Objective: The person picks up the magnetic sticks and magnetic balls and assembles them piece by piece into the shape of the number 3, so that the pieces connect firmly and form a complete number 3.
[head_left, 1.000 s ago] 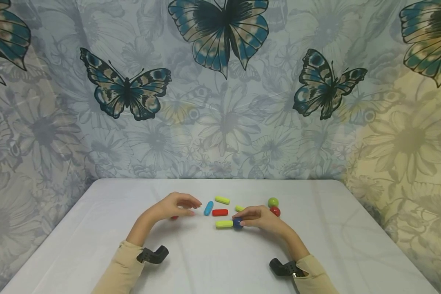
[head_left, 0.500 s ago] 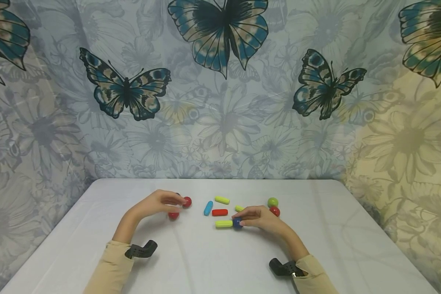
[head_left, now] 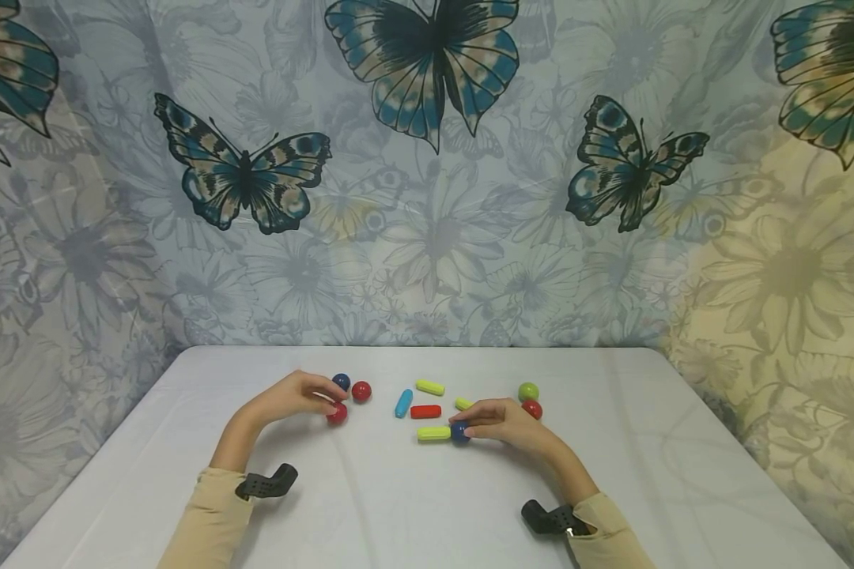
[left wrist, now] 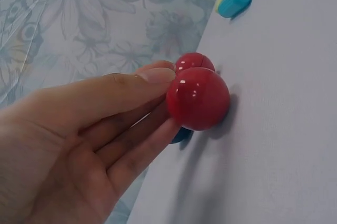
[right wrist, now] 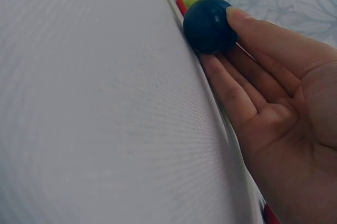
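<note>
In the head view my left hand is at a red ball, its thumb and fingers pinching the ball's side, as the left wrist view shows closely. Just beyond lie a second red ball and a blue ball. My right hand pinches another blue ball between thumb and fingers. A yellow-green stick extends leftward from that ball, end against it; whether the two are joined I cannot tell.
Between the hands lie a blue stick, a red stick and yellow-green sticks, one partly behind the right hand. A green ball and a red ball sit beyond the right hand on the white table.
My left hand has moved left from near the blue stick, past the farther red ball, and now grips the nearer red ball. The right hand has stayed still with its blue ball.
</note>
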Action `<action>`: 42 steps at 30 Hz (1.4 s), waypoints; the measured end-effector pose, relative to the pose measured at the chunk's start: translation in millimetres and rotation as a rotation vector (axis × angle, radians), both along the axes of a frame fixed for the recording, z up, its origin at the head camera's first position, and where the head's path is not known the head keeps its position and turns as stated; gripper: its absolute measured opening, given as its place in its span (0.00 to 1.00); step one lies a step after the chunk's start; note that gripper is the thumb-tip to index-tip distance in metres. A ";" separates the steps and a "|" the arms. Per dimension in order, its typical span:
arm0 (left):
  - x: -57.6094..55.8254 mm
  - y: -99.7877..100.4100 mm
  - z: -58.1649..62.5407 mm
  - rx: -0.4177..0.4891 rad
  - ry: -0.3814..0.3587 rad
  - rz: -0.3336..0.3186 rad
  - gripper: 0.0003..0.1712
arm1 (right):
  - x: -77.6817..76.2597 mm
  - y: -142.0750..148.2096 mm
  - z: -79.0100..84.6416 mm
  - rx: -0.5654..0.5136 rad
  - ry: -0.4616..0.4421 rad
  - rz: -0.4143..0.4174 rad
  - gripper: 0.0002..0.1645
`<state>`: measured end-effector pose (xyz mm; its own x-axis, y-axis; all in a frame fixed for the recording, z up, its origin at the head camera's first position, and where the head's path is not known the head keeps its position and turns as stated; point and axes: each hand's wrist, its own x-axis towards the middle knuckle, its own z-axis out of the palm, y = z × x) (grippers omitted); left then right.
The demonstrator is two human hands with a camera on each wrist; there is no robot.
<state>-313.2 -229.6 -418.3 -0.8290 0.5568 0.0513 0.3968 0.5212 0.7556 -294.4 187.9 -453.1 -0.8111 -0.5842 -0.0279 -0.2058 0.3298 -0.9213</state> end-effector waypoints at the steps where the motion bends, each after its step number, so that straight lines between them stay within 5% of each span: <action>1: 0.0 -0.3 -0.5 -0.005 -0.001 0.000 0.18 | 0.1 0.1 -0.1 -0.003 -0.001 0.000 0.20; 26: -0.1 4.6 -6.0 -0.018 -0.059 -0.043 0.20 | 1.9 0.0 1.4 -0.006 -0.008 -0.008 0.20; 42: 3.8 37.0 -2.3 -0.004 -0.049 -0.047 0.18 | 0.6 0.0 0.1 -0.020 -0.008 -0.006 0.20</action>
